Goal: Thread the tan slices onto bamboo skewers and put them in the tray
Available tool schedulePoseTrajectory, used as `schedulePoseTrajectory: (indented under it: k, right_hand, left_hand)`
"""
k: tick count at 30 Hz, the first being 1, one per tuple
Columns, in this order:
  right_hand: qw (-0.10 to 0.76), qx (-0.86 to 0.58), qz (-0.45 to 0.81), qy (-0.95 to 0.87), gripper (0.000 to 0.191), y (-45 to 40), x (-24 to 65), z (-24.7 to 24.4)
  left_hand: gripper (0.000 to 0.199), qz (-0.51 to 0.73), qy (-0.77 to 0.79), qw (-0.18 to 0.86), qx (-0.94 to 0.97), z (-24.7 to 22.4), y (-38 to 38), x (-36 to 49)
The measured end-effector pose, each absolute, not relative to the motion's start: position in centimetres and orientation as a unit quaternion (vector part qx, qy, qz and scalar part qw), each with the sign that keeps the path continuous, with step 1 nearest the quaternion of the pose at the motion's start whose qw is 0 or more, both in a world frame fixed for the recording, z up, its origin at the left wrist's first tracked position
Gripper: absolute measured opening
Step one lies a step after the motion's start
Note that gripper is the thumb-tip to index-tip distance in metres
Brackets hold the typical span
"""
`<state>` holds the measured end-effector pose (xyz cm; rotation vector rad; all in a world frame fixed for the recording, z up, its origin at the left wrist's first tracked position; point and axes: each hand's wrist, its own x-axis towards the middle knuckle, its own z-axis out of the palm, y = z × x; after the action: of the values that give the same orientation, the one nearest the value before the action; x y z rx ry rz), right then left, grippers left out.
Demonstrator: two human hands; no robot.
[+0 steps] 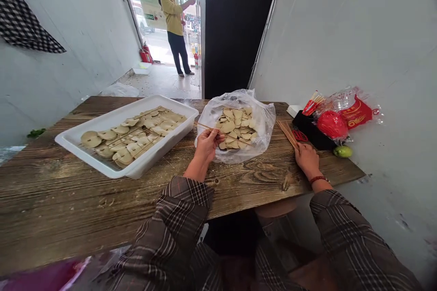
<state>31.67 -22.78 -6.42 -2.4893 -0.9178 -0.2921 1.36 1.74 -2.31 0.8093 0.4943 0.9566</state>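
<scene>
My left hand (206, 143) is closed around a few thin bamboo skewers (235, 137), which stretch out to the right over a clear plastic bag (204, 116). Inside that open bag lies a heap of pale, flat, round food slices (239, 122); I cannot tell what food they are. On the right side of the table, my right hand (307, 159) has its fingers closed on the near end of a bundle of bamboo skewers (287, 132). To the left, a white plastic tray (92, 162) holds rows of similar slices threaded on skewers (136, 134).
Along the right edge of the wooden table (246, 186) sit a black holder (312, 129), a red mesh bundle (332, 125), red packaging (358, 113) and a green fruit or vegetable (342, 151). A person (174, 22) stands at the doorway beyond, near red fire extinguishers (146, 54).
</scene>
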Motion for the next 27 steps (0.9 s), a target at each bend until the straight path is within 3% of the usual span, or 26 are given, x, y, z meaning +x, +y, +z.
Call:
schedulePoseTrajectory:
  k: [7, 12, 16, 20, 27]
  right_hand:
    - [0.352, -0.764, -0.235, -0.486, 0.038, -18.4, 26.1, -2.9]
    - [0.332, -0.662, -0.107, -0.663, 0.040, -12.8, 17.6, -0.6]
    - [0.341, -0.683, 0.005, -0.647, 0.041, -9.4, 13.8, -1.4]
    - [0.395, -0.671, 0.068, -0.624, 0.030, -7.3, 15.0, -2.0]
    - [0.376, -0.721, -0.014, -0.582, 0.028, -6.9, 22.4, -3.3]
  left_hand:
    - [0.033, 0.434, 0.202, 0.788, 0.387, -2.3, 0.8, 1.7]
    - [0.035, 0.414, 0.212, 0.789, 0.402, -2.0, -0.2, 1.8]
    - [0.040, 0.405, 0.224, 0.780, 0.420, -1.9, -0.4, 1.7]
    - [0.040, 0.431, 0.255, 0.740, 0.448, -2.3, 0.1, 1.5]
    - [0.019, 0.473, 0.337, 0.588, 0.563, -3.7, 2.0, 1.4]
